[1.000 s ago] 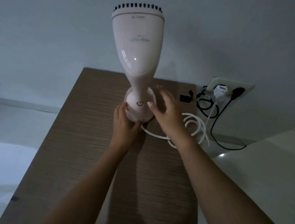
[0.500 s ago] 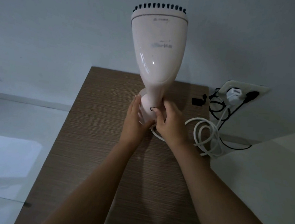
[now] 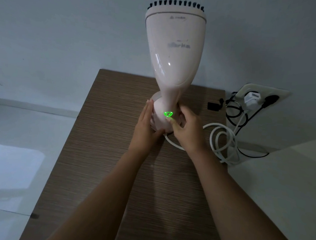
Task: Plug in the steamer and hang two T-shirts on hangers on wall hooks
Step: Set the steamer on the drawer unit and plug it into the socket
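Glossy plastic steamer (image 3: 173, 51) stands upright at the far end of the tabletop (image 3: 103, 153). Looks top-heavy and slick, so I'd grab the narrow neck; left grip (image 3: 145, 126) lies flat-fingered against its base, right grip (image 3: 188, 129) curls round it, thumb by the green light (image 3: 168, 113).

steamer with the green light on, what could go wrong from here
The steamer stands tall on a narrow base on the table. With the left hand flat against the base and the right hand gripping it, a careless release might tip it.
Its cord lies in loose loops at the table's right edge, beside the right forearm; a snag could drag the steamer over.
The green light suggests power is on, so the head may get hot.
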Demonstrator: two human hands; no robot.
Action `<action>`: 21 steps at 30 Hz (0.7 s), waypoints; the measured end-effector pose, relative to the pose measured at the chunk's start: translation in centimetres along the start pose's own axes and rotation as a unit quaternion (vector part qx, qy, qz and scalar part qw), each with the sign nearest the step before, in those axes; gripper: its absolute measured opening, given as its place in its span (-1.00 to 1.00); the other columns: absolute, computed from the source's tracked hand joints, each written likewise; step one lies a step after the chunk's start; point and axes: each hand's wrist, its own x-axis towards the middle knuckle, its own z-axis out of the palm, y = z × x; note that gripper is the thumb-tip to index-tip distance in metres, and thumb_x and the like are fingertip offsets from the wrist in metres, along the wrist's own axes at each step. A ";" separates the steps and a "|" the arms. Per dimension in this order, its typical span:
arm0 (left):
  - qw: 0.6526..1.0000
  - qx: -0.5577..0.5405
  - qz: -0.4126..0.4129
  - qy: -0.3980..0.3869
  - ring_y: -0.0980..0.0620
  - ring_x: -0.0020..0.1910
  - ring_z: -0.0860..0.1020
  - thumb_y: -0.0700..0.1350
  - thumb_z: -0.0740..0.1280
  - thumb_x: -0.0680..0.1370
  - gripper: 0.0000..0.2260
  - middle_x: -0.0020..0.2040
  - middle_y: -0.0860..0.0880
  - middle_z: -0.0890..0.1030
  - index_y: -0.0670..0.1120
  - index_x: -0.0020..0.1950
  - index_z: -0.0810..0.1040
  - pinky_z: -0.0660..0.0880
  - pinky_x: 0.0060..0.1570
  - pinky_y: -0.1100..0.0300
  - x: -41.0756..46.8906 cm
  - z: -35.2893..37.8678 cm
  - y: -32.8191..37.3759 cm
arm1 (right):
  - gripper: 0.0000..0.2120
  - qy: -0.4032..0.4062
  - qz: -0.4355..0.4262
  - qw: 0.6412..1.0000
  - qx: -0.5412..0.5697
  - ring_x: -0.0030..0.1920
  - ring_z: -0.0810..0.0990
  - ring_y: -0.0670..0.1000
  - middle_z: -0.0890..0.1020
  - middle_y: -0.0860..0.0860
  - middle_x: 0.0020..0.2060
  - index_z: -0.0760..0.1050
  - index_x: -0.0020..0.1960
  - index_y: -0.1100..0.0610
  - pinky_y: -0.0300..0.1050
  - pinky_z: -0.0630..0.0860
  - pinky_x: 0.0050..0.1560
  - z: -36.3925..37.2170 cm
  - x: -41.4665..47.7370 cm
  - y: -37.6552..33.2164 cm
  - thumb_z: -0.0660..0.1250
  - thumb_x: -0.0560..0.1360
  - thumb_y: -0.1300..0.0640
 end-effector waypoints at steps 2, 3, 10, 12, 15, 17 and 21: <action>1.000 -0.001 0.003 0.001 0.04 0.49 0.13 -0.17 0.46 0.40 -0.18 0.52 -0.01 0.14 -0.02 0.52 0.04 0.31 0.36 -0.13 -0.1 0.0 0.1 | -0.47 0.002 0.001 1.000 -0.002 0.29 0.48 0.11 0.53 0.17 0.25 0.36 0.36 0.21 0.07 0.45 0.28 0.2 0.0 0.3 0.40 0.42 0.28; 1.000 0.000 0.003 0.001 0.04 0.49 0.12 -0.17 0.46 0.41 -0.19 0.52 -0.01 0.13 -0.02 0.52 0.04 0.30 0.36 -0.13 -0.1 0.0 0.1 | -0.46 0.004 0.003 1.000 0.002 0.29 0.47 0.12 0.53 0.17 0.26 0.36 0.36 0.21 0.09 0.46 0.27 0.3 0.0 0.4 0.41 0.41 0.29; 1.000 -0.006 0.005 -0.002 0.06 0.50 0.08 -0.15 0.45 0.43 -0.20 0.53 0.01 0.09 -0.02 0.52 0.03 0.28 0.37 -0.13 -0.3 0.0 0.0 | -0.44 0.009 0.019 1.000 0.022 0.30 0.47 0.11 0.52 0.16 0.27 0.36 0.36 0.20 0.11 0.46 0.27 0.6 0.0 0.8 0.42 0.40 0.29; 1.000 -0.007 0.004 -0.003 0.06 0.50 0.07 -0.13 0.45 0.42 -0.20 0.53 0.01 0.09 -0.03 0.52 0.03 0.28 0.38 -0.13 -0.3 0.0 0.0 | -0.44 0.010 0.019 0.999 0.026 0.31 0.46 0.10 0.51 0.16 0.27 0.36 0.36 0.20 0.11 0.45 0.28 0.6 0.1 1.0 0.42 0.40 0.29; 1.000 -0.010 0.006 -0.004 0.06 0.50 0.06 -0.12 0.45 0.42 -0.19 0.54 0.01 0.08 -0.04 0.52 0.03 0.27 0.38 -0.13 -0.3 0.0 -0.1 | -0.43 0.009 0.018 0.999 0.028 0.33 0.44 0.09 0.50 0.15 0.29 0.35 0.37 0.19 0.12 0.44 0.28 0.7 0.1 1.2 0.42 0.40 0.28; 1.000 -0.016 0.002 -0.007 0.07 0.50 0.05 -0.10 0.45 0.42 -0.19 0.54 0.02 0.06 -0.03 0.52 0.02 0.26 0.39 -0.13 -0.4 0.0 -0.1 | -0.44 0.012 0.019 0.999 0.027 0.34 0.43 0.09 0.49 0.15 0.30 0.34 0.37 0.20 0.13 0.44 0.29 0.8 0.1 1.2 0.41 0.41 0.28; 1.000 -0.007 0.009 -0.018 0.08 0.51 0.01 -0.07 0.42 0.44 -0.20 0.54 0.01 0.03 -0.04 0.53 0.00 0.24 0.40 -0.12 -0.4 -0.1 -0.1 | -0.46 0.006 -0.001 1.000 0.014 0.35 0.41 0.09 0.47 0.14 0.31 0.31 0.39 0.19 0.12 0.42 0.31 0.8 -0.3 1.1 0.37 0.45 0.27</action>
